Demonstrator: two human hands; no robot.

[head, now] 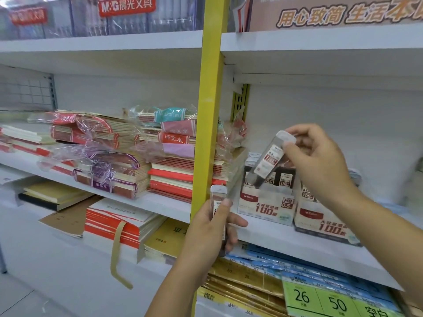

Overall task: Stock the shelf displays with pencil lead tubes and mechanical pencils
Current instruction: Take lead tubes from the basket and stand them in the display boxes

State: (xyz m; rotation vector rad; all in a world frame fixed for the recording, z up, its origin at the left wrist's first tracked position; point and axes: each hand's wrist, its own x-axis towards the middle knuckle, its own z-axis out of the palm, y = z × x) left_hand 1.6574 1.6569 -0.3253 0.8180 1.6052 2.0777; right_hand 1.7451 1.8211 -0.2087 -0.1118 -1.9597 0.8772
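Note:
My right hand pinches the capped top of a clear pencil lead tube, tilted, its lower end dipping into the HB 0.5 display box on the white shelf. Several lead tubes stand in that box. A second display box sits just right of it, partly behind my right wrist. My left hand grips lead tubes upright in front of the yellow post, left of the boxes and lower. No mechanical pencils are visible.
A yellow upright post divides the shelving. Left of it lie stacks of wrapped exercise books and red-edged notebooks. Below the boxes are blue packets and green price cards. A shelf board hangs overhead.

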